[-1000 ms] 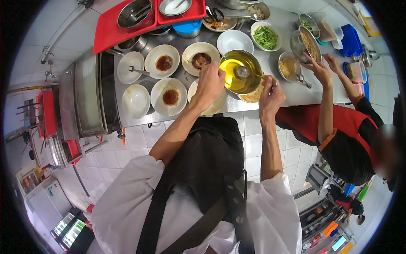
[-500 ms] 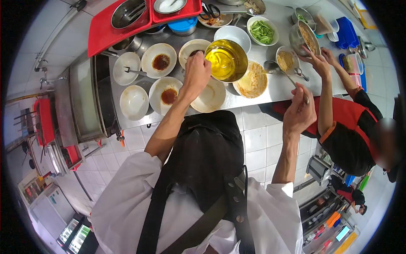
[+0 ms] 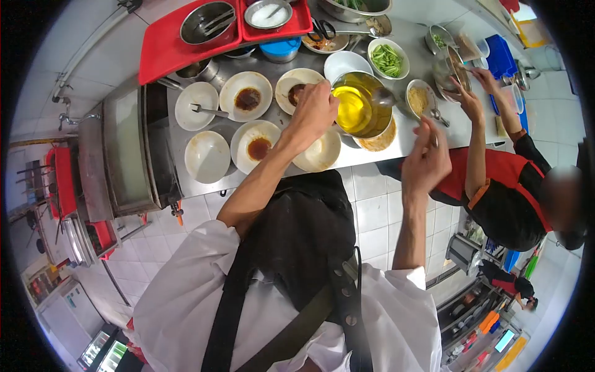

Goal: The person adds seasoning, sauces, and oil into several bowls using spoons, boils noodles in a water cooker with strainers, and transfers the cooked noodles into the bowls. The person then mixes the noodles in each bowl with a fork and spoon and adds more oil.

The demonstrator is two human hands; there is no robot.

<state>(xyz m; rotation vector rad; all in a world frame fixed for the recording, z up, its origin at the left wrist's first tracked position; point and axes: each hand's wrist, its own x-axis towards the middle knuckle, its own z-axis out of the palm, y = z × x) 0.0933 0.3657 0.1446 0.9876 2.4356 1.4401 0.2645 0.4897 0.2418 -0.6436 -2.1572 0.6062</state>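
Observation:
My left hand (image 3: 315,113) is closed on the near side of a metal pot (image 3: 389,115) holding clear yellow oil (image 3: 353,108). The pot is held over the worktop and partly covers a bowl of tan, paste-like food (image 3: 379,141). In my right hand (image 3: 427,156) is a metal spoon (image 3: 383,97), its blurred head over the pot's right side; part of its handle is hard to make out. Left of the pot, white bowls stand in two rows. Dark sauce lies in the back bowl (image 3: 247,98), the front bowl (image 3: 259,147) and another bowl (image 3: 296,94) beside my left hand.
At the right, a co-worker's hands (image 3: 474,99) hold a tilted metal bowl (image 3: 447,71). A bowl of cut green vegetables (image 3: 387,59) and a small bowl of tan food (image 3: 419,100) stand behind the pot. Red trays (image 3: 162,49) lie at the back left. The steel counter's front edge (image 3: 214,188) faces me.
The pot and my left hand have shifted right, covering more of the paste bowl. The spoon's head has moved left, from above the paste bowl to over the pot. The co-worker's bowl has tilted further.

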